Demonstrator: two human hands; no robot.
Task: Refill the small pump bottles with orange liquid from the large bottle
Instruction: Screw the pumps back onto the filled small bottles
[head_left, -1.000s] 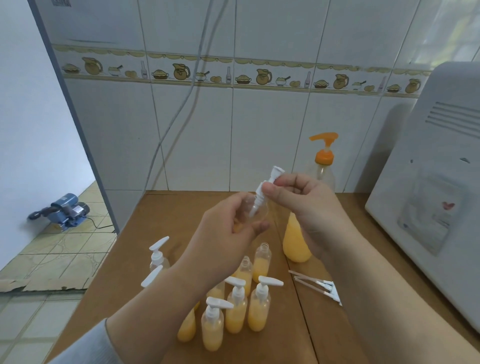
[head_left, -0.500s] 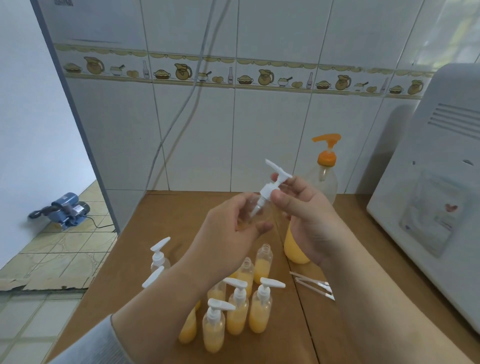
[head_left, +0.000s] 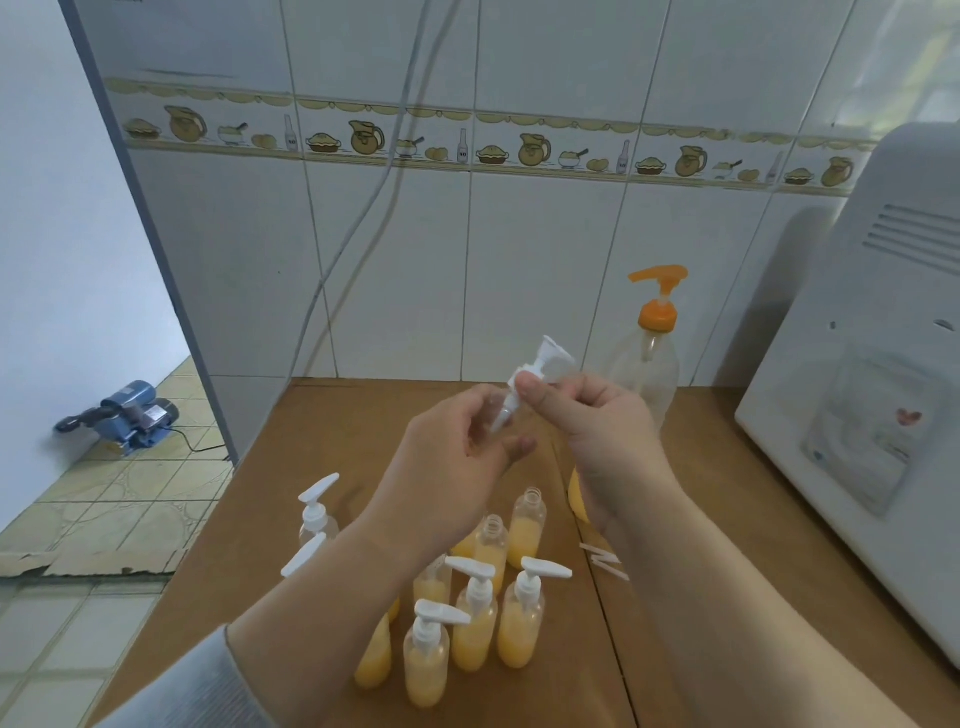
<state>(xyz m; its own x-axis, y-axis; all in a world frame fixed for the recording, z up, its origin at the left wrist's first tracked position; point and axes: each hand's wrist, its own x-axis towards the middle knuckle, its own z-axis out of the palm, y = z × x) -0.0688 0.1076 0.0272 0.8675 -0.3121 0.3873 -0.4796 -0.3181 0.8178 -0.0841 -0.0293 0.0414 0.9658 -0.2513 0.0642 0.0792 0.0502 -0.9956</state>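
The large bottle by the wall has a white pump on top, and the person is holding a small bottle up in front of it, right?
Not quite: the head view shows the large bottle has an orange pump, not white. The rest holds: the left hand holds a small bottle before it.

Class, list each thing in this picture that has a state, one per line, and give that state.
Left hand: grips a small clear bottle.
Right hand: pinches the white pump head.
Large bottle: upright, orange pump on.
Two open bottles: uncapped, partly filled.
Front bottles: capped, orange liquid inside.
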